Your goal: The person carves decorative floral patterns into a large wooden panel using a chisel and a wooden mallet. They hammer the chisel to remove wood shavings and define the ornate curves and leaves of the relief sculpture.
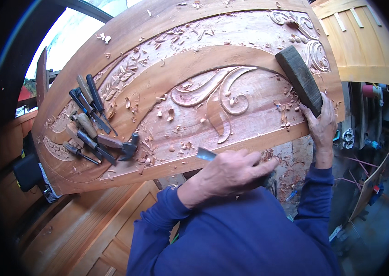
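Note:
My left hand is closed around a chisel, whose bright metal blade sticks out to the left over the near edge of the carved wooden panel. Its handle is mostly hidden by my fingers. At the panel's right side, my right hand grips the lower end of a long dark rectangular block that looks like weathered wood. The block slants up and leftward over the panel. Carved scrolls show in relief in the panel's middle, and more carved leaves fill the far right corner.
Several chisels and gouges lie in a pile on the panel's left, with a hammer beside them. Wood shavings are scattered widely. A panelled wooden door lies below left; light boards stand at far right.

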`<act>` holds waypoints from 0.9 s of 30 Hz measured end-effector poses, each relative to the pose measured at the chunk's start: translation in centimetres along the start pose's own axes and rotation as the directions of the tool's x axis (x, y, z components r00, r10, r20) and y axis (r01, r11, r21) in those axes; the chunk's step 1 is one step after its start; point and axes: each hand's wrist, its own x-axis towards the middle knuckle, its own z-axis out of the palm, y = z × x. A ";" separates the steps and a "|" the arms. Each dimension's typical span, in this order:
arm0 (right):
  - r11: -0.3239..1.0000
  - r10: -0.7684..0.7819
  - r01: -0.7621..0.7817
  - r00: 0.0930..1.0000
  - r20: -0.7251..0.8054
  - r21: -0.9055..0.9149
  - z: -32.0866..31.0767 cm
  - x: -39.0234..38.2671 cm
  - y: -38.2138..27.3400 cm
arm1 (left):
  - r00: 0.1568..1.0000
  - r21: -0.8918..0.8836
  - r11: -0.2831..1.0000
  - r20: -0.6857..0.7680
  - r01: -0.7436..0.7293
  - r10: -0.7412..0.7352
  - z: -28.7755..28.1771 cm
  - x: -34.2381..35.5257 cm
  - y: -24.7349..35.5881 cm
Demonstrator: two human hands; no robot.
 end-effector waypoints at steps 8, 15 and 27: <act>0.321 0.409 -0.331 0.893 0.185 0.888 -1.6 -9.6 -2.2 | 0.937 0.030 0.944 0.135 -0.328 0.322 5.2 1.2 -1.7; 0.168 0.650 -0.403 0.731 0.206 0.899 -0.6 -22.5 -9.7 | 0.747 0.021 0.804 0.386 -0.594 0.542 6.0 0.7 -4.4; 0.038 0.889 -0.414 0.429 0.158 0.909 4.4 -33.5 -22.2 | 0.684 -0.166 0.779 0.392 -0.604 0.615 6.2 1.2 -6.8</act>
